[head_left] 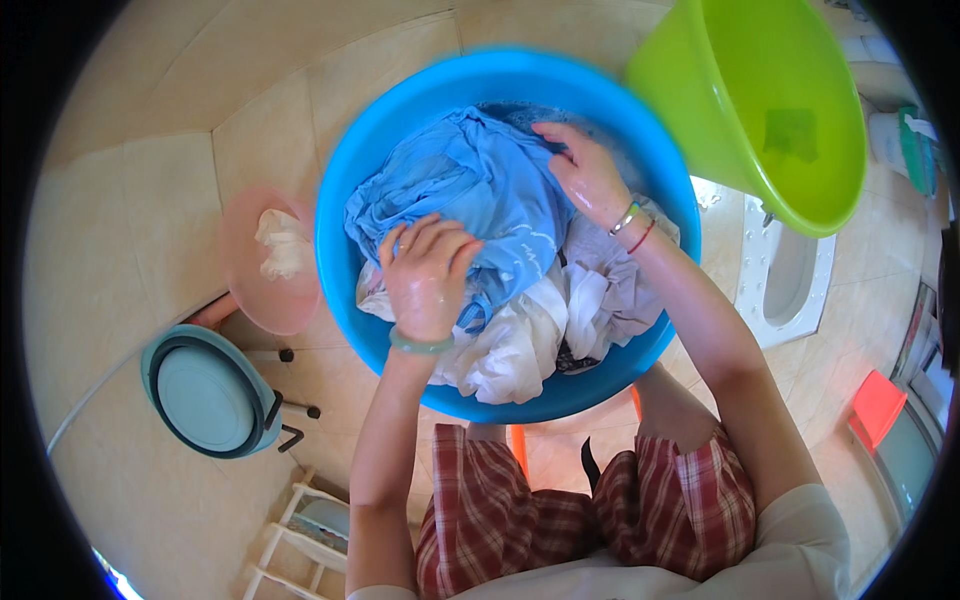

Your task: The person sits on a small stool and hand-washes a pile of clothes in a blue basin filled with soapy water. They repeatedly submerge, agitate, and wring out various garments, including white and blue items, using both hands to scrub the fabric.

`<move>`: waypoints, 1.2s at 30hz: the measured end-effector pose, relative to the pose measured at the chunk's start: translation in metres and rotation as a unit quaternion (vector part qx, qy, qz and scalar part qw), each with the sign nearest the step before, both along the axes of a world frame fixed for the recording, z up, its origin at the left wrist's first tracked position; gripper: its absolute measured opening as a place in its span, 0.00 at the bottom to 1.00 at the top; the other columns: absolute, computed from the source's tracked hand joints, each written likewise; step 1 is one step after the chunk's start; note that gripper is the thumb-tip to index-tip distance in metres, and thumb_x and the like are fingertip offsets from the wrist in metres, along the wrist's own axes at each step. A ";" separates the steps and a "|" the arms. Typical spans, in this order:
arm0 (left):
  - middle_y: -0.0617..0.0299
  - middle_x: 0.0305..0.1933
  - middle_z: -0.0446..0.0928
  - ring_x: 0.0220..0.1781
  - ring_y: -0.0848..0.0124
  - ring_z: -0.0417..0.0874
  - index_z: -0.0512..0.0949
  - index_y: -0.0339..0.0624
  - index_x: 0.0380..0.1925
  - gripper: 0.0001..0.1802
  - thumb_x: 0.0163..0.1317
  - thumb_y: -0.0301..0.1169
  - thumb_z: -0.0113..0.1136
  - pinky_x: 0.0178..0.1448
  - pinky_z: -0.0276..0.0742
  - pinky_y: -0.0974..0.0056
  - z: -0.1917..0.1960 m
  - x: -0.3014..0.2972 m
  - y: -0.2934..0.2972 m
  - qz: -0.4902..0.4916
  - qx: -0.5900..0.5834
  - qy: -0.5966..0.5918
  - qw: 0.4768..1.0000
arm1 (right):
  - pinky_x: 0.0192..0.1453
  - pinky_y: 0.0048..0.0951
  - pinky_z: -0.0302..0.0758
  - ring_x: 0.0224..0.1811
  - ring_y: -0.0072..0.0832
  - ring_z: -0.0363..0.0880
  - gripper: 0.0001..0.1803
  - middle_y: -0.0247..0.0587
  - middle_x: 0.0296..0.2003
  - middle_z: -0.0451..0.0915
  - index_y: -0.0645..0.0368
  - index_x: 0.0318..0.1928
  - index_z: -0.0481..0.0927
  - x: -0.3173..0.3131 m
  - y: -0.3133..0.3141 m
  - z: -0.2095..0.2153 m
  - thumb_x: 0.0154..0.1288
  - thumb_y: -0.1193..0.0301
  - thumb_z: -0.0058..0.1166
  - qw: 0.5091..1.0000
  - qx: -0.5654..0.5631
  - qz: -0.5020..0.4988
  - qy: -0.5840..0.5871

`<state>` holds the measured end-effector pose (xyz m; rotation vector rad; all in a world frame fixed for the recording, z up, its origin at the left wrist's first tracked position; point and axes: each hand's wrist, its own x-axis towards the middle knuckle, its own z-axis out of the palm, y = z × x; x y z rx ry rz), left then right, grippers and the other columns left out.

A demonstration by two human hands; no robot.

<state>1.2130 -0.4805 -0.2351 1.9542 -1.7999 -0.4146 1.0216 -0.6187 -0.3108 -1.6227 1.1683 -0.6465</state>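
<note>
A light blue garment (490, 190) with thin white marks lies bunched on top of the wash in a large blue basin (335, 300). My left hand (428, 285), wet and wearing a pale green bangle, presses on its near left part with fingers curled into the fabric. At its far right edge is my right hand (592, 182), thumb and forefinger apart, beside sudsy water (610, 140). A silver bracelet and a red string circle that wrist. White cloth (510, 350) and a greyish garment (615, 270) lie nearer me in the basin.
A lime green tub (690, 90) stands tilted at the far right, above a white squat toilet (808, 300). Left of the basin sit a pink basin (265, 300) with white cloth inside and a folded teal basin (205, 395). A white rack (305, 540) stands near left.
</note>
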 end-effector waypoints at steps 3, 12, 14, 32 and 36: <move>0.58 0.37 0.79 0.41 0.67 0.79 0.78 0.41 0.33 0.04 0.63 0.29 0.57 0.53 0.69 0.64 0.030 0.001 0.004 0.147 -0.014 0.258 0.955 | 0.63 0.36 0.66 0.58 0.46 0.70 0.21 0.49 0.53 0.75 0.60 0.51 0.77 -0.008 0.000 0.004 0.54 0.77 0.47 0.984 -0.155 0.072 0.044; 0.59 0.39 0.78 0.40 0.73 0.75 0.77 0.38 0.39 0.09 0.62 0.30 0.59 0.44 0.71 0.67 0.067 0.037 0.002 0.062 -0.027 0.187 0.980 | 0.37 0.20 0.67 0.32 0.15 0.66 0.08 0.29 0.28 0.72 0.60 0.36 0.75 0.001 0.006 0.082 0.66 0.68 0.52 0.969 0.057 -0.035 -0.237; 0.60 0.40 0.76 0.42 0.71 0.74 0.78 0.37 0.39 0.12 0.53 0.23 0.62 0.48 0.70 0.67 0.053 0.047 0.011 -0.047 0.040 -0.049 0.997 | 0.38 0.20 0.67 0.33 0.16 0.67 0.09 0.29 0.30 0.73 0.60 0.36 0.74 0.001 0.003 0.098 0.65 0.66 0.54 0.977 0.050 0.032 -0.205; 0.61 0.45 0.71 0.32 0.76 0.69 0.62 0.58 0.60 0.25 0.67 0.48 0.52 0.31 0.69 0.73 0.009 0.003 -0.025 0.179 0.002 0.841 0.511 | 0.33 0.27 0.76 0.36 0.29 0.74 0.22 0.39 0.34 0.64 0.56 0.47 0.73 0.060 0.101 0.103 0.49 0.72 0.58 0.901 -0.286 0.319 -0.072; 0.66 0.32 0.68 0.26 0.76 0.64 0.71 0.57 0.47 0.20 0.66 0.56 0.46 0.31 0.68 0.67 -0.008 0.006 -0.025 0.120 0.034 0.875 0.468 | 0.25 0.25 0.74 0.24 0.25 0.73 0.08 0.34 0.28 0.65 0.55 0.36 0.76 0.076 0.101 0.105 0.56 0.68 0.57 0.889 -0.353 0.284 -0.071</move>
